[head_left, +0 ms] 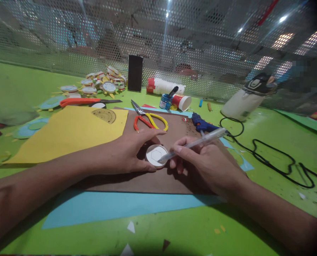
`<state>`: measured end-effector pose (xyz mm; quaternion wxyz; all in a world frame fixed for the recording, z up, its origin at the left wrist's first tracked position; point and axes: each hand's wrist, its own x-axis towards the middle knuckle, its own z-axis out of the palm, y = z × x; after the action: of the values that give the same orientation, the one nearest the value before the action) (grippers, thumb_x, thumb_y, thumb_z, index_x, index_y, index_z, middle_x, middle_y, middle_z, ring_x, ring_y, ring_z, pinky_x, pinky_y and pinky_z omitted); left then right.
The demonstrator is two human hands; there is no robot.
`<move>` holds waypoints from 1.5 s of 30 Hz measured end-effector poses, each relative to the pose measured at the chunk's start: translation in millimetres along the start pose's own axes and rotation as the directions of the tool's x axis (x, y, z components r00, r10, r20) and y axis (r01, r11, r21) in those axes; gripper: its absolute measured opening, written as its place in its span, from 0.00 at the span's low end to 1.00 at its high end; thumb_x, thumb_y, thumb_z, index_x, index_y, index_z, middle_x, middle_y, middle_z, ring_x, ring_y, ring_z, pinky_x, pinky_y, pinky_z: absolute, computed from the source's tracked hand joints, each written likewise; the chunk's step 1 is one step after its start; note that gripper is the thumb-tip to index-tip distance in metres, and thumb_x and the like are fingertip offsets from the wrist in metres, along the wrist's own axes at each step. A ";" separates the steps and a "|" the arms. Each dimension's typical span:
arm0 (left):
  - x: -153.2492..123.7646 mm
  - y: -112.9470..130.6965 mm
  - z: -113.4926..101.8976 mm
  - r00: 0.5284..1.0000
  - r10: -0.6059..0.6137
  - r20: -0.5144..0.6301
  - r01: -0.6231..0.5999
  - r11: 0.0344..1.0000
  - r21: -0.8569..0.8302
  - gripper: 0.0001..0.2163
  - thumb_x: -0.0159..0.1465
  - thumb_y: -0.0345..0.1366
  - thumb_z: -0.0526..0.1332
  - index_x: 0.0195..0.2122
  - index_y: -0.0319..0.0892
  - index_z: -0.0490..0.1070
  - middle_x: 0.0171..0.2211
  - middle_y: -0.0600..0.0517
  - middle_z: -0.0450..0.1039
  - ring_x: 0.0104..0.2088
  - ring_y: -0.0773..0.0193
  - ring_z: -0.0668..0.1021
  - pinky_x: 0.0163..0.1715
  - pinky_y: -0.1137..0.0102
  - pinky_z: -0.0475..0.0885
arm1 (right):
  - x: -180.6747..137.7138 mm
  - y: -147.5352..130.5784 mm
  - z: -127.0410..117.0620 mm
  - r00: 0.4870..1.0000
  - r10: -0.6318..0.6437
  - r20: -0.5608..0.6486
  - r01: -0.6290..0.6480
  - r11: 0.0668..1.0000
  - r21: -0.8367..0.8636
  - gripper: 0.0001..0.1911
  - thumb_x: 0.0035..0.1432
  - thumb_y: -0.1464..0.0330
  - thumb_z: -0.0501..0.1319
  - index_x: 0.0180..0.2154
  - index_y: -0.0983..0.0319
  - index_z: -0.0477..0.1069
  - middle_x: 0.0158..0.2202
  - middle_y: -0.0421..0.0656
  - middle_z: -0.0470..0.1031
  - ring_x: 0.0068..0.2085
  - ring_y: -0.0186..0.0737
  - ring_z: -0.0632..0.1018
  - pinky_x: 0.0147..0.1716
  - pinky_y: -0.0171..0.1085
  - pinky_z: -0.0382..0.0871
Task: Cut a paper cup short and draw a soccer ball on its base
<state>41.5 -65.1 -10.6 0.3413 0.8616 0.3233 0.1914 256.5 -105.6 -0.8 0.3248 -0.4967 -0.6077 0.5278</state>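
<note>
A round white disc with a raised rim, like the base of a paper cup (151,155), lies on a brown board (158,183). A hexagon is drawn on its face. My left hand (129,151) grips its left edge between thumb and fingers. In my right hand (198,153) is a clear pen (201,141), its tip touching the disc near the hexagon's lower edge. Just beyond my left hand lie scissors (148,119) with one orange and one yellow handle. A blue glue gun (202,124) rests behind my right hand.
Yellow paper (75,135) bears a clear protractor (105,115). Light-blue paper (107,209) lies under the board. Behind stand a phone (135,73), a blue jar (164,102), paper cups (165,86), a bottle (243,96) and several decorated discs (109,87). A black cord (273,165) loops right.
</note>
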 end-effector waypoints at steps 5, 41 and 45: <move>0.5 -0.7 -0.3 1.000 -0.008 -0.005 0.008 1.000 0.020 0.34 0.58 0.39 0.66 0.64 0.47 0.53 0.52 0.49 0.72 0.50 0.57 0.74 0.51 0.64 0.67 | -0.8 -0.2 -0.4 1.000 0.004 0.006 -0.004 1.000 -0.026 0.14 0.63 0.59 0.58 0.29 0.61 0.68 0.25 0.40 0.77 0.26 0.33 0.74 0.29 0.35 0.65; 0.8 2.4 -0.4 1.000 -0.007 -0.020 0.009 0.998 0.055 0.33 0.57 0.41 0.66 0.63 0.44 0.55 0.51 0.49 0.73 0.49 0.58 0.75 0.48 0.66 0.69 | 0.7 3.3 -0.4 0.999 -0.039 -0.018 0.039 0.999 0.006 0.14 0.63 0.60 0.59 0.30 0.61 0.69 0.25 0.40 0.77 0.25 0.31 0.75 0.28 0.33 0.66; -0.1 1.7 -0.8 1.000 -0.009 -0.021 0.011 0.998 0.064 0.33 0.58 0.41 0.65 0.63 0.45 0.55 0.51 0.50 0.73 0.49 0.59 0.75 0.48 0.66 0.69 | -0.6 -0.1 1.1 0.999 -0.027 -0.018 0.027 1.000 0.005 0.14 0.63 0.61 0.58 0.28 0.62 0.69 0.24 0.40 0.77 0.24 0.30 0.74 0.26 0.32 0.65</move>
<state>41.7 -65.8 -8.8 0.3112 0.8684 0.3370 0.1881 255.7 -106.5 -1.0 0.3385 -0.4924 -0.6098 0.5206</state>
